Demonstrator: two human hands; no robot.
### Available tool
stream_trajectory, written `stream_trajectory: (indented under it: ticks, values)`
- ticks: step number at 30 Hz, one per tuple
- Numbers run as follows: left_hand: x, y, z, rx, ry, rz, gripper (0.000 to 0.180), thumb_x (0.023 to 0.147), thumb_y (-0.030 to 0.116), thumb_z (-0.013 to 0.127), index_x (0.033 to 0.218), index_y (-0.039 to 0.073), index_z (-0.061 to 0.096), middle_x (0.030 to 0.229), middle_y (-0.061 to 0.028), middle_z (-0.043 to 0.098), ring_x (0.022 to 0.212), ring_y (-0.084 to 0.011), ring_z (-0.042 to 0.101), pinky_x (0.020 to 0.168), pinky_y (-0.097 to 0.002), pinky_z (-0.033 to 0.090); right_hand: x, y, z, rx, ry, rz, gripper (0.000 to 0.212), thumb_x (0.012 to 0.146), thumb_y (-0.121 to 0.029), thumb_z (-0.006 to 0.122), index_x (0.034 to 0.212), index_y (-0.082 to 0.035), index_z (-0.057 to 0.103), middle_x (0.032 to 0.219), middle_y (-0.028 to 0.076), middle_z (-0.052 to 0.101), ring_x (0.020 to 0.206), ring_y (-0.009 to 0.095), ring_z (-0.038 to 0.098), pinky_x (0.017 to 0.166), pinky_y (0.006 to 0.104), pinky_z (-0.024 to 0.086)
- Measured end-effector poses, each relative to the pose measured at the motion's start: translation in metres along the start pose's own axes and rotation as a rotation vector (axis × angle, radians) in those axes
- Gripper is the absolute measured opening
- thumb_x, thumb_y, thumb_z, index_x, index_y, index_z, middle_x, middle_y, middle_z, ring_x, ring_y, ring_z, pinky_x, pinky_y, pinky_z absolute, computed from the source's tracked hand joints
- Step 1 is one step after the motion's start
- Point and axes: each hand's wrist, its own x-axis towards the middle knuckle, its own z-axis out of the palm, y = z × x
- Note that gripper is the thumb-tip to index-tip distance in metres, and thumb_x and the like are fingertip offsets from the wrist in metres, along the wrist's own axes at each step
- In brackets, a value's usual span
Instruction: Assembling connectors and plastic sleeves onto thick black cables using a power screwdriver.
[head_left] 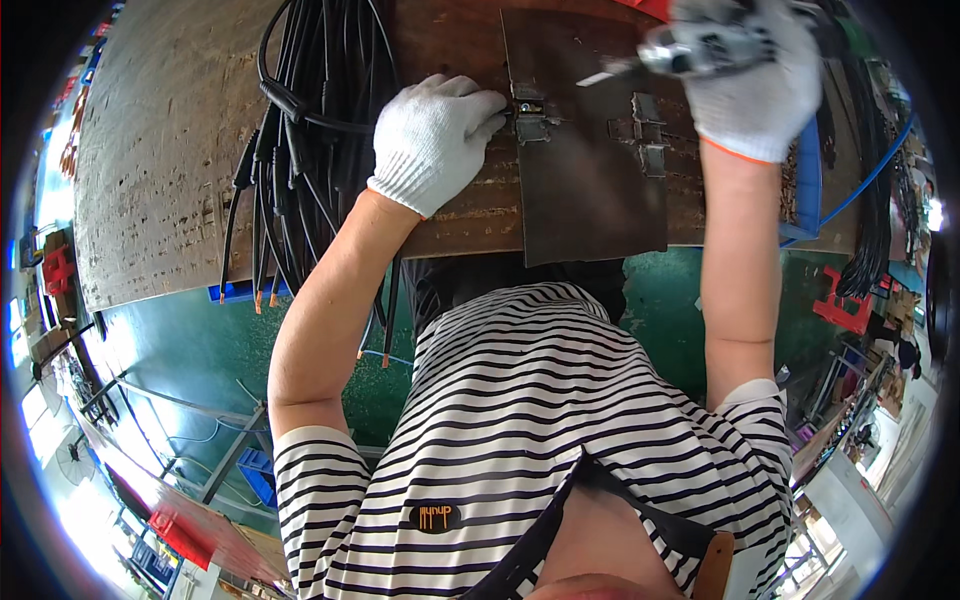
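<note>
My left hand (432,135), in a white knit glove, has its fingers curled together at the left edge of a dark flat sheet (590,210). Its fingertips meet a small metal fixture (530,107) there, with a bright screw-like spot in it; whatever they pinch is hidden. Gloved likewise, my right hand (755,95) is wrapped round a silver power screwdriver (705,50), blurred by motion. The tool's thin bit points left, above the sheet and apart from the fixture. A second metal fixture (648,133) sits on the sheet's right side.
A thick bundle of black cables (320,100) lies left of my left hand, its bare copper ends hanging over the table's front edge. Beyond my right forearm are a blue bin (808,190), a blue hose (870,180) and more hanging black cables (880,230). The wooden tabletop (160,160) is worn.
</note>
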Motion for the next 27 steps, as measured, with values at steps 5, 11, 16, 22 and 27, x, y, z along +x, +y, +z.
stream_trajectory:
  ticks: [5, 11, 16, 22, 27]
  values:
    - [-0.003, -0.002, 0.0, 0.02, 0.011, -0.008, 0.023, 0.093, 0.024, 0.073, 0.111, 0.014, 0.083, 0.105, -0.0055, 0.077, 0.104, -0.0291, 0.071, 0.092, -0.0416, 0.058, -0.008, 0.056, -0.001, 0.109, -0.119, 0.039, 0.019, 0.106, -0.01, 0.059, 0.124, -0.011, 0.065, 0.107, 0.011, 0.074, 0.086, 0.023, 0.077, 0.078, 0.0429, 0.066]
    - [0.001, 0.0, 0.002, 0.003, 0.065, 0.039, 0.02, 0.093, 0.025, 0.073, 0.107, 0.013, 0.082, 0.102, -0.0073, 0.077, 0.101, -0.0308, 0.071, 0.088, -0.0421, 0.058, -0.021, 0.058, -0.008, -0.003, -0.053, -0.006, 0.018, 0.104, -0.009, 0.062, 0.122, -0.011, 0.064, 0.104, 0.011, 0.073, 0.085, 0.021, 0.075, 0.076, 0.0406, 0.064]
    - [0.0, 0.002, -0.004, -0.019, 0.041, 0.031, 0.018, 0.092, 0.021, 0.073, 0.104, 0.01, 0.081, 0.099, -0.0123, 0.074, 0.096, -0.0354, 0.071, 0.084, -0.0453, 0.057, -0.041, 0.034, -0.032, -0.12, 0.022, -0.205, 0.025, 0.096, 0.003, 0.07, 0.119, -0.003, 0.064, 0.104, 0.018, 0.073, 0.079, 0.026, 0.075, 0.072, 0.04, 0.065]
    - [0.0, 0.005, -0.007, -0.014, 0.014, 0.015, 0.02, 0.092, 0.02, 0.074, 0.107, 0.009, 0.081, 0.102, -0.0126, 0.076, 0.1, -0.0364, 0.071, 0.088, -0.0446, 0.057, -0.069, 0.002, -0.045, -0.245, 0.099, -0.427, 0.033, 0.092, 0.007, 0.076, 0.121, -0.002, 0.063, 0.108, 0.019, 0.072, 0.083, 0.026, 0.075, 0.073, 0.0373, 0.064]
    - [-0.001, 0.002, -0.003, -0.042, 0.098, 0.077, 0.019, 0.092, 0.022, 0.072, 0.104, 0.01, 0.081, 0.099, -0.012, 0.075, 0.095, -0.0355, 0.071, 0.083, -0.0448, 0.057, -0.062, -0.015, -0.018, -0.335, 0.174, -0.271, 0.023, 0.098, 0.0, 0.069, 0.12, -0.005, 0.063, 0.102, 0.016, 0.074, 0.076, 0.021, 0.075, 0.067, 0.0347, 0.064]
